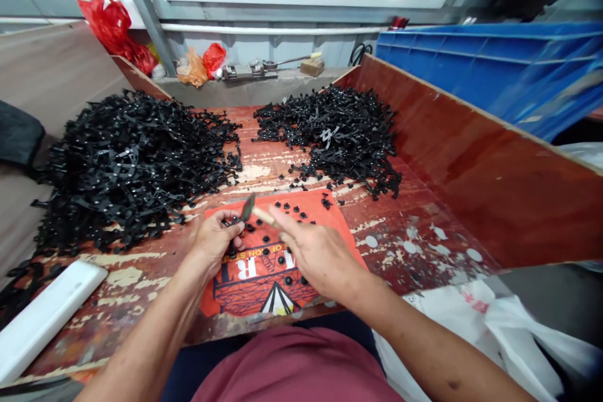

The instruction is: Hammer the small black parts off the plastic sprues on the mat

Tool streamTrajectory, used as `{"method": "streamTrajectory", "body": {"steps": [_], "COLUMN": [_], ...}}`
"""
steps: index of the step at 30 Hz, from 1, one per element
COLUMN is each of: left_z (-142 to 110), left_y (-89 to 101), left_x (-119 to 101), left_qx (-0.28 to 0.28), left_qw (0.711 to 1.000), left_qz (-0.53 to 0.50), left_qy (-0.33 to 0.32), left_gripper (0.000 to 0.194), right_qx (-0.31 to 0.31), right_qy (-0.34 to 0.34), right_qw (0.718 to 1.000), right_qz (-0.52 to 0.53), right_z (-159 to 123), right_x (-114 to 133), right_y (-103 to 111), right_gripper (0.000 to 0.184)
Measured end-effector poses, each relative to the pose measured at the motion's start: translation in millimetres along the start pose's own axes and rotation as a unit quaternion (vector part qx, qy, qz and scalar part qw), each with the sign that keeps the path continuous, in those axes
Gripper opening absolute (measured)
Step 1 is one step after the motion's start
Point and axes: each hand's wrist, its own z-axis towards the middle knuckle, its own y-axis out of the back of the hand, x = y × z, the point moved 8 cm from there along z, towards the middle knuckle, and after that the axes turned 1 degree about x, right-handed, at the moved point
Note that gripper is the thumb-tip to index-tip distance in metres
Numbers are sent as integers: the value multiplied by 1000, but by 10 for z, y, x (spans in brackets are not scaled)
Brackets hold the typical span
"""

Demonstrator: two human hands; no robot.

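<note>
Head view: we observe the left hand (pixel 214 240) above the left part of an orange-red printed sheet (pixel 336 226), which lies at the middle of the near edge of the tabletop (pixel 264 149). Its thumb and fingers are pinched together on a small black piece (pixel 232 222), partly hidden. The right hand (pixel 320 254) is clamped around a wooden-handled tool (pixel 264 216), slightly blurred; the dark head points away from the near edge, just beside the left thumb. We cannot tell whether head and piece touch. Loose black parts (pixel 287 280) are scattered over the sheet. We record one large black heap (pixel 136 163) along the tabletop's left edge and a smaller heap (pixel 348 129) toward the far right corner, inside a reddish side board (pixel 471 157). A white oblong object (pixel 51 320) rests at the near left corner.
</note>
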Motion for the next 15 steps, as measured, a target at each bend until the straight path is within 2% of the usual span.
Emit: {"method": "streamTrajectory", "body": {"steps": [3, 7, 11, 13, 15], "left_z": [-2, 5, -7, -15, -17], "left_y": [3, 28, 34, 11, -20], "left_x": [-9, -6, 22, 21, -26], "left_qx": [-5, -11, 0, 13, 36], "left_qw": [1000, 1000, 1000, 999, 998], "left_qz": [0, 8, 31, 37, 56], "left_qy": [-5, -9, -7, -9, -9], "left_gripper": [47, 45, 43, 42, 43], "right_qx": [40, 1, 44, 46, 26], "right_qy": [-8, 5, 10, 14, 12], "right_qw": [999, 1000, 999, 999, 999], "right_qz": [-31, 25, -8, -12, 26], "right_z": [-11, 7, 55, 51, 4], "right_x": [-44, -39, 27, 59, 43], "right_y": [-76, -25, -115, -79, 33], "right_gripper": [52, 52, 50, 49, 48]}}
